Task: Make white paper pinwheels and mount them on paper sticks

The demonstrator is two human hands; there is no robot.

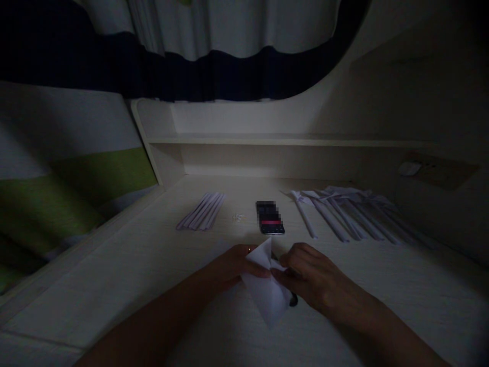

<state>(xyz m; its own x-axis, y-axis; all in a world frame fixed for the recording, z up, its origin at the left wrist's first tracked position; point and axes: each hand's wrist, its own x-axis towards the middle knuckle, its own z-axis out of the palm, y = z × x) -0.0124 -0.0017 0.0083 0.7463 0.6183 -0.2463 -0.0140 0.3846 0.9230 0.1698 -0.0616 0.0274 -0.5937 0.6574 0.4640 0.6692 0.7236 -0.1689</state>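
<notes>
A folded piece of white paper [267,300] with a pointed top and bottom is held just above the desk, in the middle near the front. My left hand [239,265] grips its left side, thumb across the front and a ring on one finger. Pinching the paper's right edge is my right hand [305,272], its fingers curled. A small dark object [293,299] shows partly behind the paper at its lower right; its kind cannot be made out.
Beyond my hands lies a phone [270,218] with a lit screen. Several narrow folded paper strips [201,211] lie at left, and several rolled paper sticks with folded tops [344,214] at right. A small pale ring-shaped item [239,217] sits between. A shelf [267,138] and curtains [237,76] stand behind.
</notes>
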